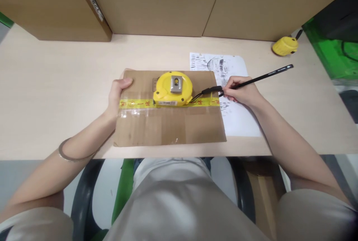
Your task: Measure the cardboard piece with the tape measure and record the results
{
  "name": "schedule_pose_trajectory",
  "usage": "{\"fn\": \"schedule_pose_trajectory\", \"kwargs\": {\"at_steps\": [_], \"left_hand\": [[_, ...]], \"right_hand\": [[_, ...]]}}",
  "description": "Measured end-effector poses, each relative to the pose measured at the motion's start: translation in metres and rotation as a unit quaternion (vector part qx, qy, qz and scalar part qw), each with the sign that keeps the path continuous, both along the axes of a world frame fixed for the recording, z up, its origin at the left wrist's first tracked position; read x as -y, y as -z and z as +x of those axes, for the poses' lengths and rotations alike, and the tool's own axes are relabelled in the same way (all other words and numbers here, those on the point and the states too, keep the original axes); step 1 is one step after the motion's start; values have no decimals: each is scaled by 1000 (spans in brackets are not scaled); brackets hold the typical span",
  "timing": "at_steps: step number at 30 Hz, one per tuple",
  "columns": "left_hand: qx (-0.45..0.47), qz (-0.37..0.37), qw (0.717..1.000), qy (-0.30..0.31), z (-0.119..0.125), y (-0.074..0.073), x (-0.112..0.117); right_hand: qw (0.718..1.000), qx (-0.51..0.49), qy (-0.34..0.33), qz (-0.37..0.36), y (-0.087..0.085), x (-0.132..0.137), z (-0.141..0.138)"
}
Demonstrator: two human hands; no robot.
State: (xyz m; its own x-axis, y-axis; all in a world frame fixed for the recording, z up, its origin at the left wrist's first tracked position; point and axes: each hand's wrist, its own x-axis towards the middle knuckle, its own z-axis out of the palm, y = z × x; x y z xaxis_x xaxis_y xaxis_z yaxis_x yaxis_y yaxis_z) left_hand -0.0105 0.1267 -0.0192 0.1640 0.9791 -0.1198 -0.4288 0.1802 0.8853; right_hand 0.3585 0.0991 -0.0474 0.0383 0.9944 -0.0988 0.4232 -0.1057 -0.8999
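Observation:
A flat piece of brown cardboard [167,125] lies on the desk in front of me, with clear and yellow printed tape across it. A yellow tape measure [173,88] rests on its upper middle, and its yellow blade runs left along the cardboard. My left hand [119,93] grips the cardboard's left edge, thumb on top, a bangle on the wrist. My right hand [242,92] is closed around a black pen [263,77], whose tip sits at the cardboard's right edge near the measure's black strap [207,91].
A printed paper sheet [237,95] lies under my right hand. Large cardboard boxes [156,2] line the back of the pale desk [56,84]. A small yellow object [285,45] sits at the far right, beside a green bin [332,47].

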Motion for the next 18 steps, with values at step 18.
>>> {"fn": "schedule_pose_trajectory", "kwargs": {"at_steps": [18], "left_hand": [[10, -6, 1000, -5, 3, -1, -1]], "right_hand": [[1000, -5, 8, -2, 5, -1, 3]]}}
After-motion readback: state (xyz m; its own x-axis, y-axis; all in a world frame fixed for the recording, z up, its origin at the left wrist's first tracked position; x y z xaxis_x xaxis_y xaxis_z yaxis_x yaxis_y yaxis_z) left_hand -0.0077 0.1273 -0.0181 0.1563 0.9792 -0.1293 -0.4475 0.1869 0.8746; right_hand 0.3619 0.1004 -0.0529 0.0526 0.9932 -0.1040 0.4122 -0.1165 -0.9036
